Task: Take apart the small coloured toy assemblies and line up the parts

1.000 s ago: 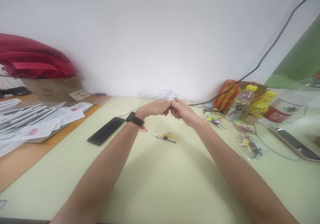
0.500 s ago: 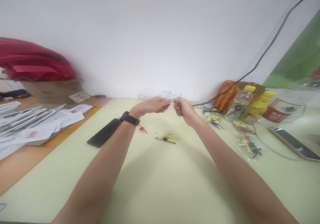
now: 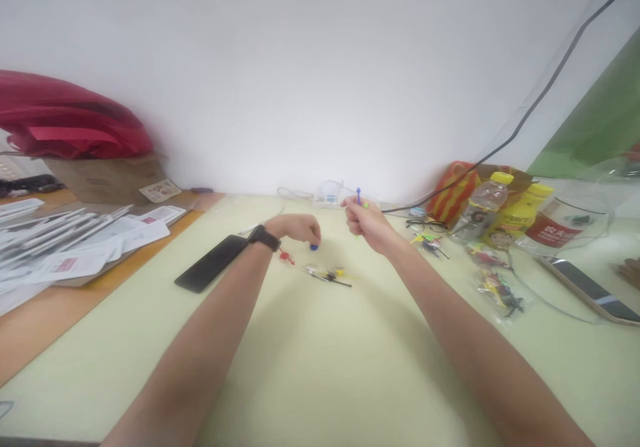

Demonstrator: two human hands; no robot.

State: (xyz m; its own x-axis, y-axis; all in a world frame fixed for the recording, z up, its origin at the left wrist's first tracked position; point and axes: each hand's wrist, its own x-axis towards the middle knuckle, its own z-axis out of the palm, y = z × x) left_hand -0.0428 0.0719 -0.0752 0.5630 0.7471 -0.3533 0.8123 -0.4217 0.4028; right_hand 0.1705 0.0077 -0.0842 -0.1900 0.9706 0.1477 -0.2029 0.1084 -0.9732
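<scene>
While the right hand is raised over the far part of the bench, its fingers are curled closed around a small blue-and-green piece, whose blue tip points upward above the fist and whose green bits show at the edges. The left hand, with a black watch at its wrist, bends downward a little way from the right one; its fingers are drawn narrow over a small blue piece — it shows right at their tips, but I cannot tell whether they grip it or it rests on the bench. Nearer the camera than that hand lie a red piece and a cluster of white, black and yellow parts. A black phone lies left of the watch. Off to the right are bagged colourful parts, a pair of glasses and a second phone. Two yellow-capped bottles are near the glasses — just beside a red-and-yellow packet.
</scene>
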